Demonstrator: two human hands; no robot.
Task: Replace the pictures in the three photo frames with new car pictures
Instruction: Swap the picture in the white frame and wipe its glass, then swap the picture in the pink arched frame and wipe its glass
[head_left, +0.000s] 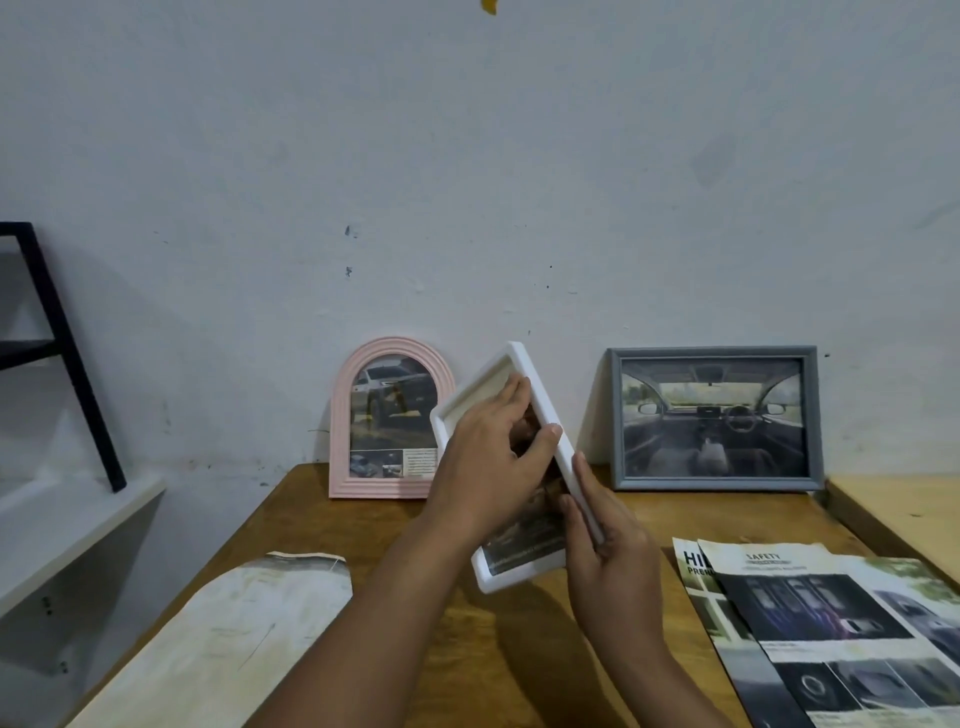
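A white rectangular photo frame (540, 400) is held tilted above the wooden table (363, 519), with a picture (524, 540) showing in its opening. My left hand (493, 467) lies over the frame's opening, fingers across the picture and thumb at the right rail. My right hand (608, 545) grips the frame's right edge lower down. A pink arched frame (389, 421) with a car picture leans on the wall at the left. A grey rectangular frame (714, 418) with a car-interior picture leans at the right.
Car brochure pages (831, 623) lie on the table at the right. A pale arched paper cutout (218, 639) lies at the front left. A black ladder-like stand (67, 358) and a white shelf (67, 530) are at the far left.
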